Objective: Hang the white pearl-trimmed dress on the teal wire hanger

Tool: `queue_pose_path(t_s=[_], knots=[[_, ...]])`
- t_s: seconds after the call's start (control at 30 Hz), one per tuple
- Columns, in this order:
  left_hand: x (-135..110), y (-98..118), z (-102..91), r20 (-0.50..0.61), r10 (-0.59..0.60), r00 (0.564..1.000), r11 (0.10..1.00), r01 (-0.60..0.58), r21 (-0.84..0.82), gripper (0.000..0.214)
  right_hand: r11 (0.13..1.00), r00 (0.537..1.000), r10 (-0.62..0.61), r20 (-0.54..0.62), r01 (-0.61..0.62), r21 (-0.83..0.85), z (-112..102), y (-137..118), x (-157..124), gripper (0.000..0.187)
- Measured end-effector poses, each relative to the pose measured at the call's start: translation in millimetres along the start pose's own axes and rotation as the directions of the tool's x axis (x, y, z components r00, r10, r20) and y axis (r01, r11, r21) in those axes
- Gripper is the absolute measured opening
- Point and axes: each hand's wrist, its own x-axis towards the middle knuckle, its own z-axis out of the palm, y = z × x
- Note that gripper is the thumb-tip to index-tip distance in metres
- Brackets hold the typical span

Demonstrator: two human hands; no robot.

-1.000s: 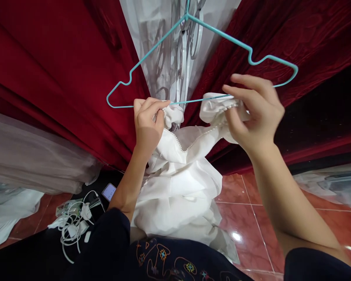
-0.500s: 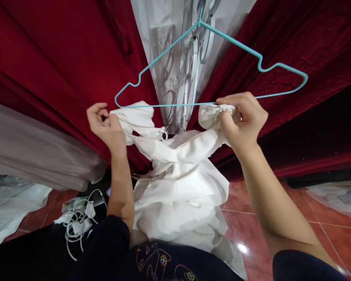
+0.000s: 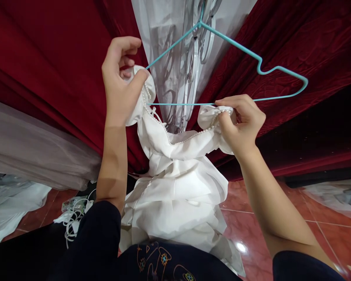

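Note:
A white dress (image 3: pixel 175 183) with a pearl-trimmed neckline hangs between my two hands, its ruffled body falling toward my lap. My left hand (image 3: pixel 123 78) grips its left puffed sleeve, thumb on the pearl edge, raised over the left arm of a light-blue hanger (image 3: pixel 231 38). That end of the hanger is hidden behind the sleeve and hand. Lower down, my right hand (image 3: pixel 242 121) pinches the right sleeve at its pearl trim, with fingers at the hanger's bottom bar. The hanger's right shoulder and notch stay bare.
Dark red curtains (image 3: pixel 61 58) hang on both sides. Between them white hangers (image 3: pixel 193 74) stand against pale sheer cloth. White cables (image 3: pixel 73 222) lie in a tangle at lower left. Glossy red tiles (image 3: pixel 240 218) form the floor, with pale fabric (image 3: pixel 14 210) at far left.
My left hand has risen and moved right, bringing the left sleeve from below the bar up over the hanger's left end. My right hand has barely moved.

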Motion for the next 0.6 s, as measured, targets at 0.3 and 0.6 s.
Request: queue_pose_path(t_s=[0.3, 0.6], knots=[[-60.4, 58.5, 60.6, 0.443, -0.003, 0.896, 1.0, -0.002, 0.011, 0.028, 0.997, 0.999, 0.048, 0.025, -0.047, -0.058, 0.2, 0.6, 0.2, 0.021], [-66.6, 65.6, 61.0, 0.37, -0.098, 0.924, 0.995, 0.089, 0.041, 0.035, 0.928, 0.931, -0.208, -0.299, 0.092, -0.362, -54.9, 35.2, -9.2, 0.034]])
